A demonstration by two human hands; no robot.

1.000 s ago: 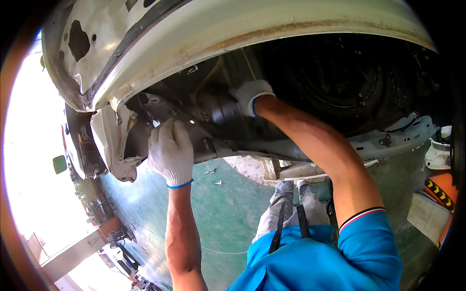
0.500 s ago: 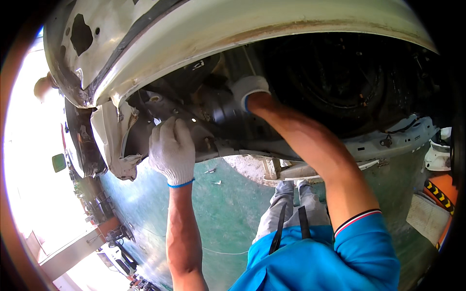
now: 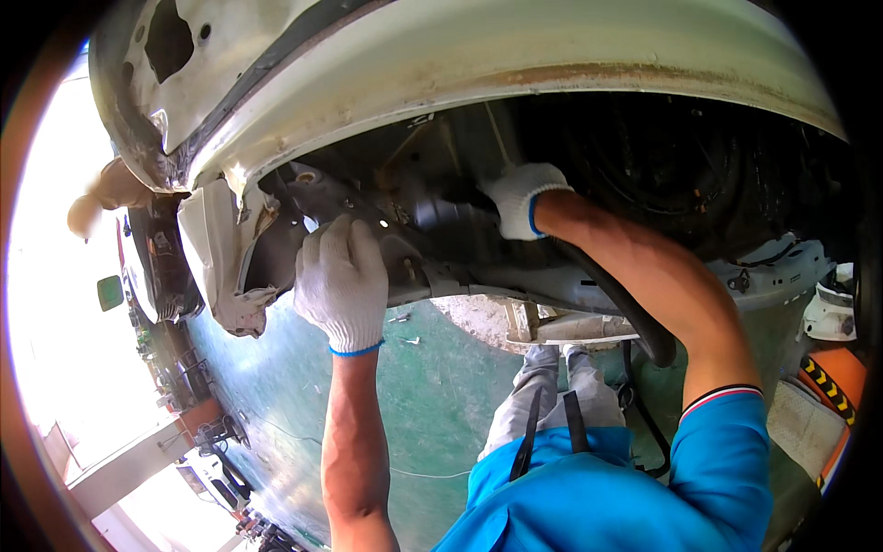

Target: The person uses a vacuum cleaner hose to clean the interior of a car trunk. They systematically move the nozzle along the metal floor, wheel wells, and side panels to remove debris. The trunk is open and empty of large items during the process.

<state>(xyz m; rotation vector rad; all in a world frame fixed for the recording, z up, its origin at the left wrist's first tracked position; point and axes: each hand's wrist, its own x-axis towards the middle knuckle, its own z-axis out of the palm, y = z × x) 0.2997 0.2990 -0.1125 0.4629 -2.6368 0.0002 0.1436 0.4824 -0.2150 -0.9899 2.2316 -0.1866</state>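
Note:
My left hand (image 3: 345, 281), in a white knitted glove with a blue cuff, has its fingers bent over the metal edge of the car body's dark lower panel (image 3: 425, 276). My right hand (image 3: 522, 198), gloved alike, reaches into the dark opening of the car body, its fingers closed and partly hidden. It holds a long black tool (image 3: 625, 304) whose thick, curved rear end runs back beneath my right forearm. A thin black cable or hose (image 3: 653, 428) hangs below that end. The tool's front is too dark to make out.
A large pale curved panel (image 3: 515, 55) with a rusty edge arches over the opening. Torn, crumpled pale metal (image 3: 216, 248) juts out at left. Small metal pieces (image 3: 409, 340) lie on the green floor (image 3: 414, 405). An orange object with chevron markings (image 3: 832, 377) stands at right.
My right hand has drawn back toward the right, and the black tool's rear end and cable now show under the forearm. The left hand keeps its grip on the edge; the view has shifted slightly.

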